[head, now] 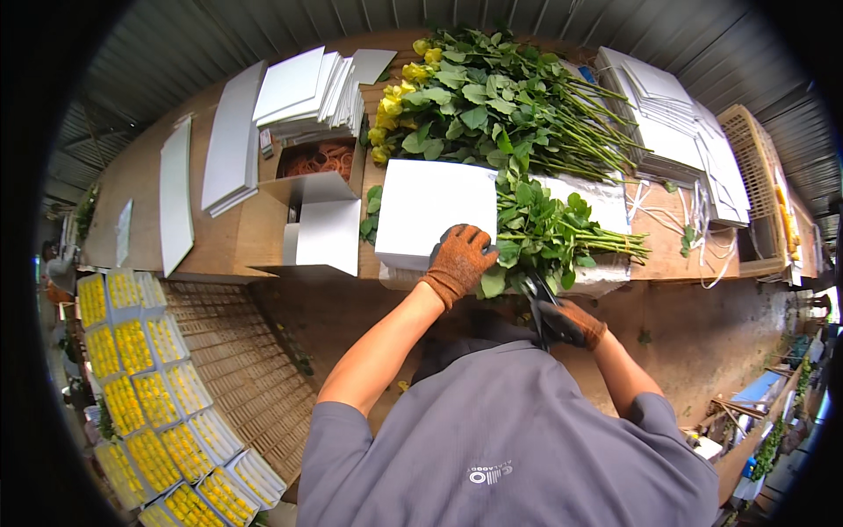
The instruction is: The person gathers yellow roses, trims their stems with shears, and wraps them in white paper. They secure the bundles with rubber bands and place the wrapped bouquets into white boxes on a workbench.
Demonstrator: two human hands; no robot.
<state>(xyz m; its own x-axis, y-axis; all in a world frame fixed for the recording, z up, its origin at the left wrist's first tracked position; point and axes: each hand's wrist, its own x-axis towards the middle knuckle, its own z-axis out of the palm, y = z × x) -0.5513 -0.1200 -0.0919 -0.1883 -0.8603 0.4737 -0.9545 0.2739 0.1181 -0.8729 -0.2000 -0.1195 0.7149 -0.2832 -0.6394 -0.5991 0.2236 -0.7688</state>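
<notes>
A bunch of green rose stems [566,230] lies on the table, its left part enclosed by a white cardboard wrap [435,204]. The flower heads inside the wrap are hidden. My left hand [461,260], in an orange-brown glove with dark fingertips, holds the wrap near its front right corner. Just right of it, below the table's front edge, my gloved right hand [566,323] grips a black hand tool [541,296] with two long arms. The tool's upper end reaches the leaves; its exact kind is unclear. A band ties the stem ends at right.
Loose yellow roses [474,99] lie behind the wrap. White cardboard sheets [296,92] are stacked left, more sheets [672,125] right. An open box [319,161] holds rubber bands. Wrapped yellow bunches [155,395] stand lower left. White straps [701,224] and a plastic crate [754,171] are at right.
</notes>
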